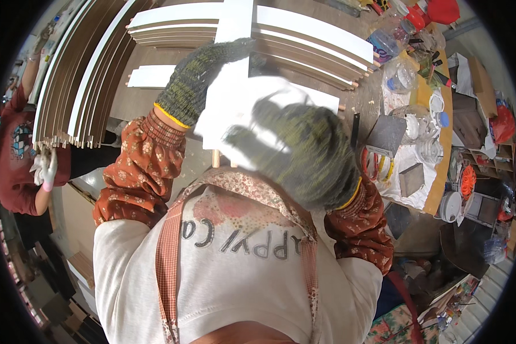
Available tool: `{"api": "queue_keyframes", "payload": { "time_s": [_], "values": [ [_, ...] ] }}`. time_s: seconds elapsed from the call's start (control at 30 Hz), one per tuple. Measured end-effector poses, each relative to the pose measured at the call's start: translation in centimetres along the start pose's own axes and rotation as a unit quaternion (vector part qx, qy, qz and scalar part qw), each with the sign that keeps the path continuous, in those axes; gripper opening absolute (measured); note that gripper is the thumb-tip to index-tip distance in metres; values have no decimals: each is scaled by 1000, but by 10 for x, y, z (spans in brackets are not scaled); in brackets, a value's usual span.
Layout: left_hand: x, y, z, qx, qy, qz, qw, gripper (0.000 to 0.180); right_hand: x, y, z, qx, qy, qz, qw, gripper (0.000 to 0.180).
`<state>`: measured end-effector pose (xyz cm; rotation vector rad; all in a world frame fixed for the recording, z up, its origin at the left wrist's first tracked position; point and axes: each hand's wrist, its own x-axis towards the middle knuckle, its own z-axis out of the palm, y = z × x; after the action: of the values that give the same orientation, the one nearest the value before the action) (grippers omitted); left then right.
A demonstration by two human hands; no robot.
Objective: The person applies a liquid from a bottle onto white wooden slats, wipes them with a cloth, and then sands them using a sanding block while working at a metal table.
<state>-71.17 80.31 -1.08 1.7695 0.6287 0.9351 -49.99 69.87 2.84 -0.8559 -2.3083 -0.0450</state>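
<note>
A long white board [233,22] stretches away from my chest, with wooden dowel ends [216,159] at its near end. My left hand [203,74], in a dark green knitted glove with a yellow cuff, grips the board from its left side, fingers across the top. My right hand [307,149], gloved the same way, hovers over the board's near part and is smeared by motion. Beneath its fingers is a blurred white patch, perhaps a cloth; I cannot tell whether the hand holds it.
White-faced boards with brown edges lie stacked to the left [89,74] and right [309,40] of the long board. On the right, a side table [441,149] bears jars, tape rolls and a grey block [411,179]. At far left stands another person in a dark red top [20,166].
</note>
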Motion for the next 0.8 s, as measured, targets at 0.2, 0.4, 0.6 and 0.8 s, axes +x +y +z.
{"api": "queue_keyframes", "payload": {
  "time_s": [0.2, 0.4, 0.6, 0.8],
  "values": [
    [1, 5, -3, 142, 4, 78, 987, 49, -6, 15, 6, 183, 177, 96, 962, 29],
    [5, -52, -23, -277, -56, -28, 959, 39, 17, -3, 14, 148, 55, 177, 972, 25],
    [13, 6, 2, -450, 43, -79, 889, 34, 22, -9, 25, 31, 123, 80, 989, 31],
    [-5, 51, -2, -243, 121, -247, 930, 42, 45, 5, 39, -33, 70, 7, 997, 35]
  ]
}}
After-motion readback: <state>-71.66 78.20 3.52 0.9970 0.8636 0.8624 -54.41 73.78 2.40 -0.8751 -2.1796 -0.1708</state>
